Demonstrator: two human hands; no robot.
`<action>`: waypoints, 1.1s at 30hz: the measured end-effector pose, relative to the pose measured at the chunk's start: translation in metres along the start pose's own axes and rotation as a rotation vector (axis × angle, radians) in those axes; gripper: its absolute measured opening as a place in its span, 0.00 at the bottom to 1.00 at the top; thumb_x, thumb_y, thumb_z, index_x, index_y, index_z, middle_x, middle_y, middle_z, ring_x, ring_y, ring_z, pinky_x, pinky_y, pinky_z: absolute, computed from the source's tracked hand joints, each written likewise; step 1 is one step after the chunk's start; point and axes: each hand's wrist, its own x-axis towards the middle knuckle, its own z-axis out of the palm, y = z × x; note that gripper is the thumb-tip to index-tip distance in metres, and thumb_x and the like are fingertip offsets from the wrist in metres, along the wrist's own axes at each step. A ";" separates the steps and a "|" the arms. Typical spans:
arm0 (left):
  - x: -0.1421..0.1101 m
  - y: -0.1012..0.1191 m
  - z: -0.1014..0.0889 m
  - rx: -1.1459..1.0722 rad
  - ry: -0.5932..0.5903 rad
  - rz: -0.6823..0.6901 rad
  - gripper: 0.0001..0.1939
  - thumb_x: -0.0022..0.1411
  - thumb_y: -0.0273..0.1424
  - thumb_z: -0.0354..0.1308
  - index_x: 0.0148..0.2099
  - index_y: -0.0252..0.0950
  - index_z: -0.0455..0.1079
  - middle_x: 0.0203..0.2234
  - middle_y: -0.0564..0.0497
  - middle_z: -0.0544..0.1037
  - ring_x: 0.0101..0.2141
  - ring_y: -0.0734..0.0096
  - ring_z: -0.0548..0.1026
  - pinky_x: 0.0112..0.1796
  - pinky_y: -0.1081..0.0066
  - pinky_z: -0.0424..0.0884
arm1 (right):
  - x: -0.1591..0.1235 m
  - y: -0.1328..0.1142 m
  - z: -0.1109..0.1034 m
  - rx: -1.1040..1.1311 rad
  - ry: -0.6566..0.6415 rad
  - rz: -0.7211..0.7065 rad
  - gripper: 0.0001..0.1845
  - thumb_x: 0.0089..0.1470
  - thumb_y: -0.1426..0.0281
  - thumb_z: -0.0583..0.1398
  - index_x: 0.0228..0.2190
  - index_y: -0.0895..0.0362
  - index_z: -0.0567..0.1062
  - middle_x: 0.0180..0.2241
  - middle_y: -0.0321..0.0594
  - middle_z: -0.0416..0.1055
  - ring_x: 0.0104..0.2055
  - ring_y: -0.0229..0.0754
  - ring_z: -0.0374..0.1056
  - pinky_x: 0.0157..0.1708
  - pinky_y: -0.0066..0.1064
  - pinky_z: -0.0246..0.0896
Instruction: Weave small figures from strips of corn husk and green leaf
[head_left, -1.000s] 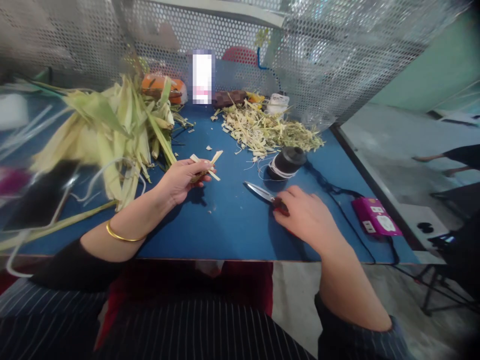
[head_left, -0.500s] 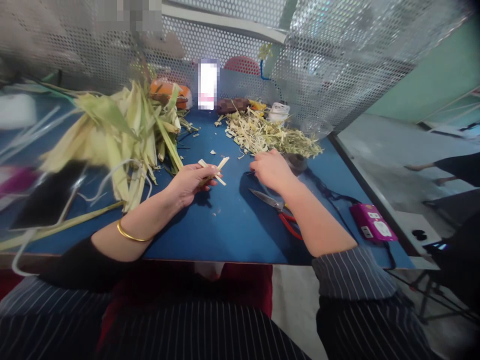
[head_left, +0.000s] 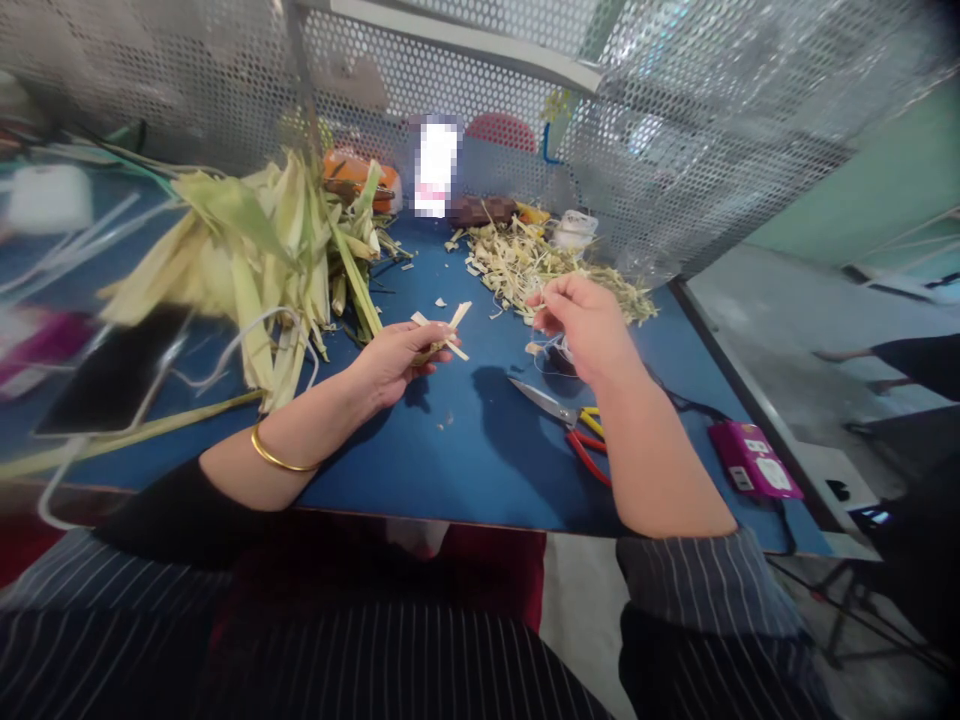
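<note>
Blue tabletop (head_left: 465, 475) before a perforated screen (head_left: 450, 60). Left hand (head_left: 405, 358): grip closed on crossed pale strips (head_left: 462, 314), near centre. Right hand (head_left: 585, 318): fingers drawn narrow; whether they pinch anything cannot be told. Just left of its forearm lie scissors (head_left: 562, 411), unheld. Beyond, shredded trimmings (head_left: 514, 258), far right, suggest much cutting done; long husks (head_left: 251, 235), left, appear largely uncut.

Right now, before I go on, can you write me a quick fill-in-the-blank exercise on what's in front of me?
1. The pale strips are held in the person's ____ hand.
2. The scissors have one red handle and one ____ handle.
3. The surface of the table is ____ in colour.
4. Of the scissors and the leafy husks, the ____ lie nearer the right hand.

Missing words: left; yellow; blue; scissors.
</note>
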 end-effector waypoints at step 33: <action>0.000 0.001 0.001 0.138 -0.156 0.041 0.10 0.46 0.31 0.67 0.30 0.30 0.76 0.25 0.48 0.77 0.24 0.77 0.73 0.30 0.77 0.72 | -0.022 0.020 0.039 -0.030 -0.404 -0.026 0.05 0.52 0.68 0.57 0.31 0.56 0.71 0.24 0.34 0.69 0.22 0.32 0.64 0.26 0.28 0.61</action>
